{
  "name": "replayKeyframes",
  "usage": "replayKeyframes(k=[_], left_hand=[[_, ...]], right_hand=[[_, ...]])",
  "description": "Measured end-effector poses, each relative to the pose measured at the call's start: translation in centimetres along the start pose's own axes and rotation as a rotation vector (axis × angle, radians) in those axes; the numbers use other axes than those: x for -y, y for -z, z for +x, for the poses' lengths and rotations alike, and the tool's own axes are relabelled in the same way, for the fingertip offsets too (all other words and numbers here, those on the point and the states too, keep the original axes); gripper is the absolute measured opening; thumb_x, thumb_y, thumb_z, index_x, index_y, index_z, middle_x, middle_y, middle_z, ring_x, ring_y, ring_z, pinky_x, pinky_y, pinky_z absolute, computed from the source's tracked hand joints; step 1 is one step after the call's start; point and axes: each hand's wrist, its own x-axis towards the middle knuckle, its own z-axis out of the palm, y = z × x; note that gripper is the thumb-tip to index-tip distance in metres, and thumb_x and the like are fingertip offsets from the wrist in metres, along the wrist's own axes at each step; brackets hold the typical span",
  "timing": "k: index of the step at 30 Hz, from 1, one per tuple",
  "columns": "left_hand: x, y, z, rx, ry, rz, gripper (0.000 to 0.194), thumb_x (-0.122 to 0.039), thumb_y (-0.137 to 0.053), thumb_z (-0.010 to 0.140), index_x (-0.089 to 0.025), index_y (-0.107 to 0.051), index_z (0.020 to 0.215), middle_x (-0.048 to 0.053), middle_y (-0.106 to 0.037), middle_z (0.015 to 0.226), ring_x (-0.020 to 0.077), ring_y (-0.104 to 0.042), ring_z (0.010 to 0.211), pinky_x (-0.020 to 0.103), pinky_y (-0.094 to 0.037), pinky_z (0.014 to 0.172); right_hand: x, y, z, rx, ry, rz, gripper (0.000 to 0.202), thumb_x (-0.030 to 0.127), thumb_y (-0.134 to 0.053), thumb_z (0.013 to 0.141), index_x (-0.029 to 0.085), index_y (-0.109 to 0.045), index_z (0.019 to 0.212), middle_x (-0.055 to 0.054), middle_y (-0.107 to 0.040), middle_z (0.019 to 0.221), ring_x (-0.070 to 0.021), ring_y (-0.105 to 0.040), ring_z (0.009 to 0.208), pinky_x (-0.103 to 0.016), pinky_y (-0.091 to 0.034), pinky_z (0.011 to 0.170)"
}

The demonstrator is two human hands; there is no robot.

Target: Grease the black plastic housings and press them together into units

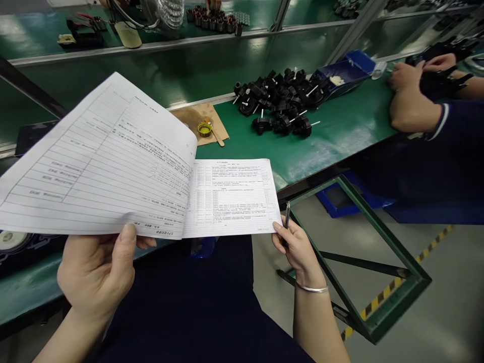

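A booklet of printed sheets (232, 199) lies open between my hands, above my lap and in front of the bench edge. My left hand (100, 267) grips the turned-back pages at their lower edge, thumb on top and fingers behind. Those pages stand raised and tilted to the left, showing lined tables of small print. With my right hand (297, 247) I hold a dark pen (288, 214) pointing up, while the thumb and fingers also pinch the booklet's lower right corner. The print is too small to read.
On the green bench (242, 141) sits a heap of black plastic parts (280, 98) with white pins, beside a blue bin (344, 75). A yellow-rimmed cap (204, 129) and wooden stick rest on cardboard (217, 121). A green metal frame (378, 237) stands at right, below a co-worker's hands (412, 85).
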Motion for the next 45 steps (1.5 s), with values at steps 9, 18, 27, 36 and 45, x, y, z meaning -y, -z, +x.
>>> replayKeyframes(k=[9,18,27,36,45], left_hand=[[0.0,0.3,0.4,0.046,-0.031,0.017,0.012,-0.010,-0.062,0.085,-0.015,-0.066,0.075,-0.003,-0.065,0.062,0.0099,-0.062,0.053,0.021,-0.051,0.050],[-0.6,0.4,0.5,0.059,-0.011,0.094,0.014,-0.015,-0.060,0.087,-0.018,-0.062,0.073,-0.004,-0.062,0.058,0.0096,-0.060,0.050,0.021,-0.052,0.049],[0.1,1.0,0.4,0.148,-0.001,0.156,0.008,-0.019,-0.062,0.086,-0.018,-0.063,0.078,-0.004,-0.065,0.062,0.0091,-0.063,0.054,0.019,-0.053,0.055],[0.9,1.3,0.1,0.178,0.003,0.167,0.004,-0.021,-0.064,0.086,-0.018,-0.062,0.086,-0.004,-0.066,0.063,0.0091,-0.064,0.056,0.019,-0.053,0.056],[1.2,1.5,-0.2,0.184,0.036,0.167,0.005,-0.023,-0.065,0.087,-0.019,-0.062,0.089,-0.005,-0.066,0.064,0.0099,-0.065,0.056,0.021,-0.054,0.056]], right_hand=[[0.0,-0.2,-0.1,-0.057,0.000,-0.072,0.037,0.047,-0.063,0.090,0.019,-0.059,0.115,-0.001,-0.061,0.083,-0.0011,-0.035,0.041,-0.024,-0.017,0.045],[-0.1,-0.2,-0.1,-0.084,0.019,-0.158,0.040,0.049,-0.061,0.091,0.017,-0.060,0.115,0.000,-0.059,0.071,-0.0030,-0.036,0.042,-0.023,-0.022,0.045],[0.0,-1.5,0.1,-0.158,0.022,-0.205,0.043,0.053,-0.063,0.089,0.018,-0.062,0.115,0.003,-0.053,0.063,-0.0036,-0.035,0.042,-0.022,-0.024,0.044],[-0.1,-1.9,0.3,-0.162,0.031,-0.142,0.037,0.053,-0.062,0.089,0.019,-0.060,0.104,0.000,-0.057,0.080,-0.0023,-0.036,0.044,-0.022,-0.024,0.043],[0.0,-2.2,0.3,-0.177,0.058,-0.088,0.035,0.054,-0.062,0.089,0.019,-0.060,0.094,0.000,-0.055,0.079,-0.0020,-0.035,0.044,-0.022,-0.023,0.040]])
